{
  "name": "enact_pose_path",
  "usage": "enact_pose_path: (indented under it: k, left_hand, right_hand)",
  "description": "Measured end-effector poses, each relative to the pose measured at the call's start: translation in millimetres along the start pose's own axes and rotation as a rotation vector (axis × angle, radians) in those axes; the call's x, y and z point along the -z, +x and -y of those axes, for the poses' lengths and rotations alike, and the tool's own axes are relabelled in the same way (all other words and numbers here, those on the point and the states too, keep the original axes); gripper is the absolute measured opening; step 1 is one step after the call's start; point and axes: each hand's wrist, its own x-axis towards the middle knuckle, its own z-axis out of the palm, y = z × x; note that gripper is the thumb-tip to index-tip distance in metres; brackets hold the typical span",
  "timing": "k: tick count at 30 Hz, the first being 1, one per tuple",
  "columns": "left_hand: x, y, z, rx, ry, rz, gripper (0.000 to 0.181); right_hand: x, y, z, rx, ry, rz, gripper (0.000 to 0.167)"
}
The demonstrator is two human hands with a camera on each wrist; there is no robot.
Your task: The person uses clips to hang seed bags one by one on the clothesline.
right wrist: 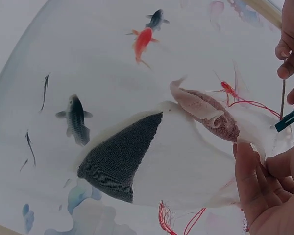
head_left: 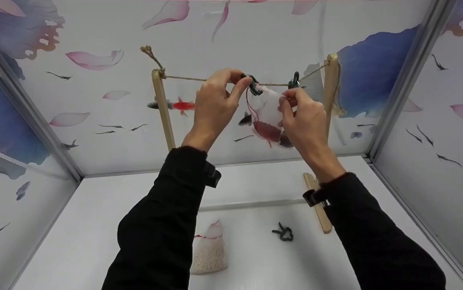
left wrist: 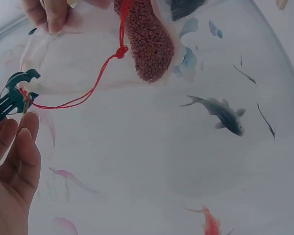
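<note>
My left hand (head_left: 215, 102) pinches a dark green clip (head_left: 254, 85) at the rope, where a sheer pouch (head_left: 267, 106) with reddish contents and a red cord hangs. The clip's jaws stand over the pouch's corner in the left wrist view. With thumb and fingers my right hand (head_left: 306, 121) holds the pouch's other upper edge. A second green clip (head_left: 294, 81) sits on the rope just above that hand. In the right wrist view another sheer pouch with dark contents (right wrist: 122, 159) hangs beside the reddish one (right wrist: 218, 120).
The rope (head_left: 185, 77) runs between two wooden posts (head_left: 163, 108). On the white table (head_left: 251, 249) lie a pouch with beige contents (head_left: 210, 253), a loose green clip (head_left: 284, 232) and a wooden foot piece (head_left: 322, 217). Printed panels stand behind and at both sides.
</note>
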Motion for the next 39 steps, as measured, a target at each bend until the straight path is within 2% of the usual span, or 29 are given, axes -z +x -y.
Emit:
enact_pose_path:
  k: [4,8,12,17,22,28,34,39]
  left_hand:
    - [4.9,-1.3,2.7,0.016,-0.054,0.091,0.029]
    - [8.0,-3.2,6.3,-0.035,-0.112,0.139,0.022]
    - [6.5,-3.5,7.2,-0.084,-0.089,0.125,0.019]
    - [3.7,-4.5,6.6,-0.066,-0.053,0.097,0.019]
    - [2.3,-6.2,7.1,-0.038,-0.06,0.091,0.019]
    - [1.4,-10.4,10.0,-0.035,-0.055,0.08,0.021]
    - [0.0,-23.3,16.2,-0.026,-0.04,0.09,0.024]
    - [-1.7,-41.8,23.6,-0.017,-0.066,0.111,0.025]
  right_hand:
    - [-2.2,-0.5,-0.4,0.02,-0.001,0.001,0.017]
    - [-3.3,-1.2,-1.3,0.039,-0.007,0.0,0.016]
    - [-3.9,-1.6,0.1,0.038,-0.019,0.001,0.016]
    - [-4.2,-2.7,0.0,0.039,-0.039,0.019,0.017]
    - [-3.2,-4.1,0.0,0.025,-0.064,0.05,0.019]
    - [-4.1,-7.7,-0.9,0.003,-0.046,0.101,0.018]
    - [-4.6,-14.8,-5.3,0.027,-0.02,0.135,0.019]
    - [-2.3,-23.9,-12.4,0.036,-0.001,0.147,0.019]
